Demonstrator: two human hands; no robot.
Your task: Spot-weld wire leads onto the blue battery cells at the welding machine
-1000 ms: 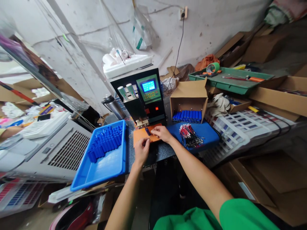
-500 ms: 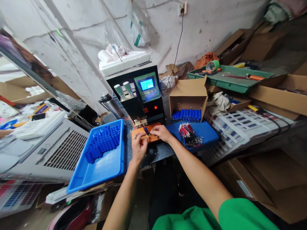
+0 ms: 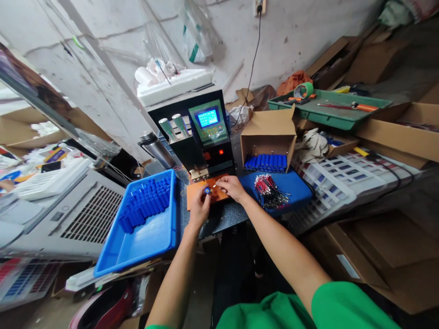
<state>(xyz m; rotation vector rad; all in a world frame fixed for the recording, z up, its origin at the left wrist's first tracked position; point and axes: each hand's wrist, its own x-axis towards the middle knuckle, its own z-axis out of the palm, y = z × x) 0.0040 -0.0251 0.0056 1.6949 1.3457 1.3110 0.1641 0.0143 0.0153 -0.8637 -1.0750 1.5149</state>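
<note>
Looks like the careful positioning step — left hand [image 3: 200,204] has its grip pinching a blue battery [image 3: 207,190] over the orange board [image 3: 190,196], right hand [image 3: 232,188] pinching some tiny shiny bit [image 3: 216,184] just right of it. Next move calls for steadiness, I reckon.

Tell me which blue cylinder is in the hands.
The blue cylinder in the left hand, over the orange plate; the others sit in the blue tray or cardboard box.
</note>
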